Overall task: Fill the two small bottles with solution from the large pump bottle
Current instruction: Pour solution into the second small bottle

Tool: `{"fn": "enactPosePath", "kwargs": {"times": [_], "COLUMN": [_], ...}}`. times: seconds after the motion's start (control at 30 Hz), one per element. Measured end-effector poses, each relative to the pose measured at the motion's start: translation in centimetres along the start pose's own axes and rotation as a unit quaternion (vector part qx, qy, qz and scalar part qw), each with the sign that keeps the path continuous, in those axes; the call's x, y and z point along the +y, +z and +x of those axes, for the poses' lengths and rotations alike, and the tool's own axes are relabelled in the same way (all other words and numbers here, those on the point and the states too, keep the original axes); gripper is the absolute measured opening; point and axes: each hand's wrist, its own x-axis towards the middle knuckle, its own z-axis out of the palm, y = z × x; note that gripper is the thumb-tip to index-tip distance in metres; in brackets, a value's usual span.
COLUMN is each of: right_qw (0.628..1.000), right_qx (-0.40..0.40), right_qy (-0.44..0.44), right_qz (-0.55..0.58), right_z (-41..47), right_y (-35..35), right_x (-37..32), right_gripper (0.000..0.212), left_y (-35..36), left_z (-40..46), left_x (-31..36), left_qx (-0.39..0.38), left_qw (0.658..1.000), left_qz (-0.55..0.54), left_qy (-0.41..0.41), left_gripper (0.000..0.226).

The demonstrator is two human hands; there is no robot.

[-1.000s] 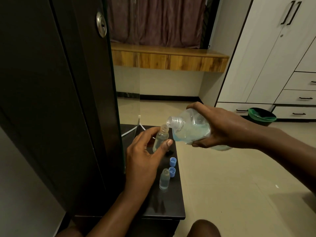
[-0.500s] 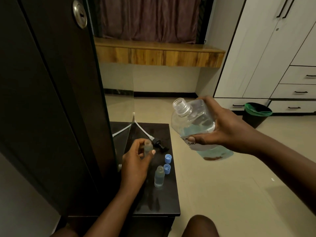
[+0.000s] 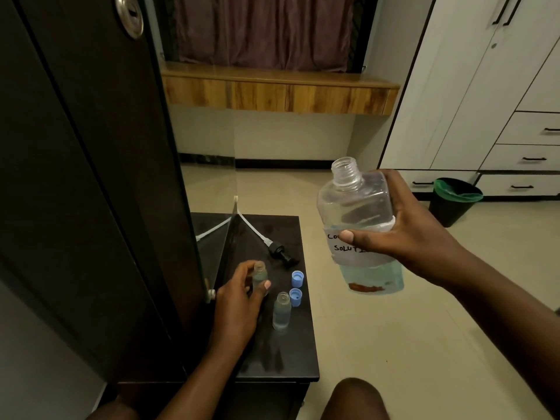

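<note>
My right hand [image 3: 403,234] grips the large clear bottle [image 3: 357,213], nearly upright, neck open, pale blue solution in its lower part and a white handwritten label. It hangs in the air to the right of the dark table [image 3: 288,365]. My left hand [image 3: 239,301] holds one small clear bottle [image 3: 260,275] upright, low over the tabletop or resting on it. The other small bottle [image 3: 281,310] stands uncapped on the table just right of that hand, with liquid in it. Two blue caps [image 3: 297,278] [image 3: 295,297] lie beside it. The black pump head [image 3: 280,253] with its white tube lies further back.
A tall dark cabinet door [image 3: 100,177] with a mirrored edge rises at the table's left. A black bin with a green liner [image 3: 454,201] stands on the tiled floor by the white wardrobe drawers [image 3: 527,159]. My knee [image 3: 354,398] shows at the bottom.
The large bottle has been tipped back from pouring to nearly upright and lifted away to the right. My left hand has lowered the small bottle toward the tabletop.
</note>
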Motion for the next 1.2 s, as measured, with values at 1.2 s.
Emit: {"fn": "enactPosePath", "kwargs": {"times": [1.2], "right_qw": [0.969], "right_qx": [0.148], "right_qy": [0.005], "right_qz": [0.199], "right_z": [5.5], "right_y": [7.9], "right_x": [0.8], "right_gripper": [0.074], "left_y": [0.3], "left_z": [-4.8], "left_x": [0.7], "left_qx": [-0.02], "left_qw": [1.0], "left_qz": [0.012], "left_qy": [0.01], "left_gripper": [0.069]}}
